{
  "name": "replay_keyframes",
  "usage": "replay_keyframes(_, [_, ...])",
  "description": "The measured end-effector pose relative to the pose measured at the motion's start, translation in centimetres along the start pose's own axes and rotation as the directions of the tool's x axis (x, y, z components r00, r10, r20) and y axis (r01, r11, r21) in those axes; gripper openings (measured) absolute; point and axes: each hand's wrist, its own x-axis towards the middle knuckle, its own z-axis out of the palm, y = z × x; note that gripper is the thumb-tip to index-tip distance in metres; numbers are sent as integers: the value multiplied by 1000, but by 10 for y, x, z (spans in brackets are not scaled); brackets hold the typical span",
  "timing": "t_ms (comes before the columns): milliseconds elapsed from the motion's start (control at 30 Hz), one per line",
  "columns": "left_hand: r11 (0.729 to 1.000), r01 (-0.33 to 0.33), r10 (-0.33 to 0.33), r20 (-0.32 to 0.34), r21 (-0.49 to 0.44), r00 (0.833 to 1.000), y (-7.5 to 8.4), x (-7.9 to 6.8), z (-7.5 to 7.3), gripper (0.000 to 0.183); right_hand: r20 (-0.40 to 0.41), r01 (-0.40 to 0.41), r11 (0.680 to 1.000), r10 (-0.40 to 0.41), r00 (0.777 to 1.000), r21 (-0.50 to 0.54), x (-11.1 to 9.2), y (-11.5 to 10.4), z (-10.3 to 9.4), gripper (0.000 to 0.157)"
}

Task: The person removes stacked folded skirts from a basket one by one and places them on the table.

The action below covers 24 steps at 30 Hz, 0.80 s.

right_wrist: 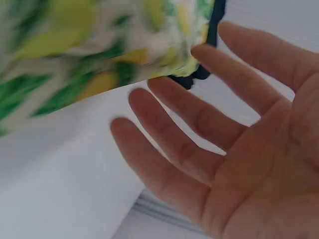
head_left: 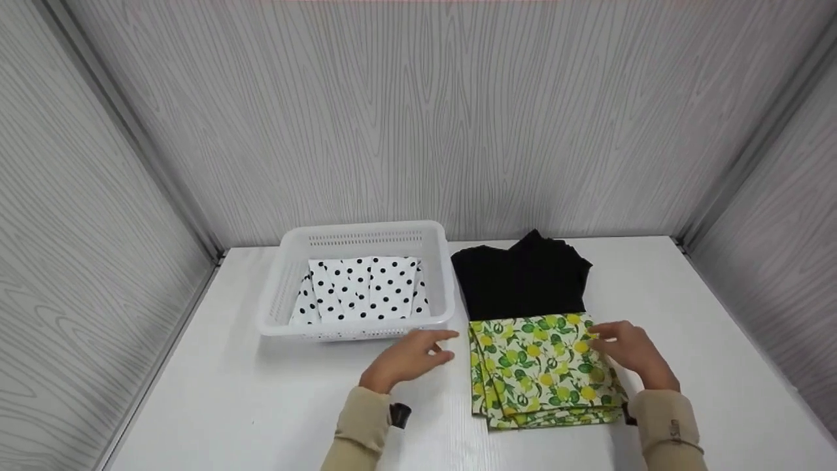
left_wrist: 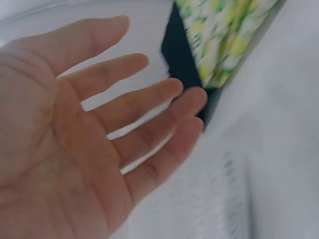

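A folded lemon-print cloth [head_left: 546, 366] lies on the white table, its layers slightly offset at the left and front. Behind it, and partly under its far edge, is black cloth [head_left: 523, 281] with a ragged far edge. My left hand [head_left: 409, 356] is between the basket and the lemon-print cloth; its fingers [left_wrist: 134, 107] are spread and hold nothing. At the cloth's right edge is my right hand [head_left: 633, 350], empty, with fingers [right_wrist: 194, 112] extended and apart. Whether its fingertips touch the cloth, I cannot tell.
A white plastic basket [head_left: 268, 307] stands at the back left, near the black cloth. Folded white cloth with black dots [head_left: 366, 288] lies inside it. Grey wood-grain panels [head_left: 418, 118] enclose the table [head_left: 216, 392] at the back and both sides.
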Motion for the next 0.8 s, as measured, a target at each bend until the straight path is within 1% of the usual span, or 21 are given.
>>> replay_keyframes(33, [1000, -24, 24, -42, -10, 999, -2, -3, -9, 41, -26, 30, 1000, -30, 999, -9, 4, -8, -1, 37])
replay_keyframes(100, [998, -53, 50, -125, -21, 991, -6, -7, -24, 37, -78, 95, 995, -94, 993, 16, 14, -25, 1, 36])
replay_keyframes(167, [999, -49, 45, -201, -14, 979, -11, -11, -37, 34, -125, 168, 984, -160, 979, 54, 25, -41, 4, 33])
replay_keyframes(267, [1000, 7, -4, -279, 10, 960, -19, -15, -51, 31, -171, 287, 950, -264, 949, 121, 39, -65, 9, 28])
replay_keyframes(333, [998, 54, -40, -314, 38, 949, -25, -18, -57, 31, -188, 357, 921, -327, 926, 154, 48, -82, 13, 27])
replay_keyframes(400, [994, 93, -67, -341, 59, 938, -31, -21, -63, 31, -197, 411, 893, -377, 905, 182, 56, -98, 16, 26])
replay_keyframes(500, [987, 142, -102, -381, 77, 919, -39, -25, -71, 33, -213, 460, 863, -419, 883, 208, 69, -119, 24, 25])
replay_keyframes(600, [978, 183, -127, -418, 96, 900, -46, -28, -79, 34, -219, 463, 850, -417, 882, 249, 82, -135, 34, 24])
replay_keyframes(667, [972, 209, -145, -432, 104, 890, -50, -30, -83, 35, -219, 449, 851, -400, 890, 273, 90, -144, 41, 24])
replay_keyframes(800, [961, 257, -190, -440, 98, 877, -58, -34, -92, 39, -213, 405, 859, -353, 911, 312, 100, -161, 55, 25])
